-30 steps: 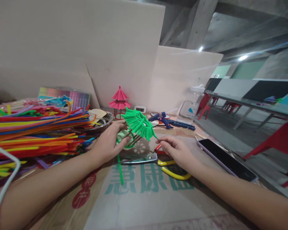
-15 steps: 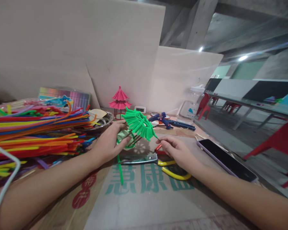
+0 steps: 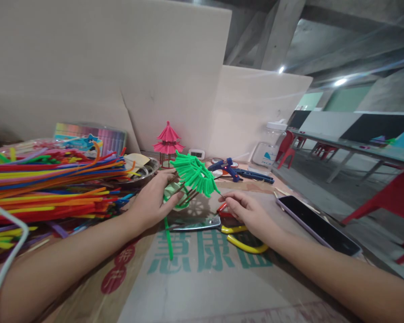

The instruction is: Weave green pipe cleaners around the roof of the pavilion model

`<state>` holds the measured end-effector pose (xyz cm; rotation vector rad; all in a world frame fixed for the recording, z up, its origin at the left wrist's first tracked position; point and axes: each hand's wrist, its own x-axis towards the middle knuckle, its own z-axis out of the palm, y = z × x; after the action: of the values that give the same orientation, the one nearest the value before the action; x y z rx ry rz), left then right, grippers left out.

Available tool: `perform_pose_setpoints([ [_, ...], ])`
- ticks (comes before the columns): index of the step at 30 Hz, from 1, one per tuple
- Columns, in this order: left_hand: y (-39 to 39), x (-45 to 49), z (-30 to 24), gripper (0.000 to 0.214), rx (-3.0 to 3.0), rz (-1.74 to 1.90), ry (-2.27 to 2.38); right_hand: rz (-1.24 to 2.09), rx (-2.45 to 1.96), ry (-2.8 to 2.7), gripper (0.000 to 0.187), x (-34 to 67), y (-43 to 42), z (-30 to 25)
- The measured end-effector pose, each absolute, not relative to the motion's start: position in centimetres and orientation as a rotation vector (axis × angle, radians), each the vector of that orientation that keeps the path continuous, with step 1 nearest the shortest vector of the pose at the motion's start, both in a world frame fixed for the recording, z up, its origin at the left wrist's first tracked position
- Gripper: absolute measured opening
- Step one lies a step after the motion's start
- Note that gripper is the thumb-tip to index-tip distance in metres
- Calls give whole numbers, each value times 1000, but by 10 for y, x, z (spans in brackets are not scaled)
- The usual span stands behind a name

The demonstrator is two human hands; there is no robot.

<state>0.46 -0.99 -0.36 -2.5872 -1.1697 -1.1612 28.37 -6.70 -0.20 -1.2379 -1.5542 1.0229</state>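
Holding a small green-roofed model [image 3: 188, 169], tilted, at the center of the frame over the tabletop [image 3: 188, 287], with the left hand [image 3: 155, 195] closed around its brown posts [image 3: 191, 196], far fingers partly hidden. Pinching, with thumb and fingertips of the right hand [image 3: 247, 211], a thin strand [image 3: 219, 194] at the lower right edge of the roof. Judging by the fuzzy fringe, likely very light, soft and springy on top, unlikely to slip but easily crushed or bent out of shape. Probably best taken low, by the stiffer-looking posts, under light pressure; at the roof, better handled strand by strand than squeezed whole. Pictured near yellow-handled scissors [image 3: 207, 223], just below in the frame, and in front of a pink-roofed model [image 3: 168, 142], left of center.
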Motion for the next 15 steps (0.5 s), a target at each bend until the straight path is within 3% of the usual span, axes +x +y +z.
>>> perform_pose_setpoints([
  [15, -10, 3, -4, 38, -2597, -1144, -1160, 1052, -1246, -1513, 37, 282, -67, 0],
])
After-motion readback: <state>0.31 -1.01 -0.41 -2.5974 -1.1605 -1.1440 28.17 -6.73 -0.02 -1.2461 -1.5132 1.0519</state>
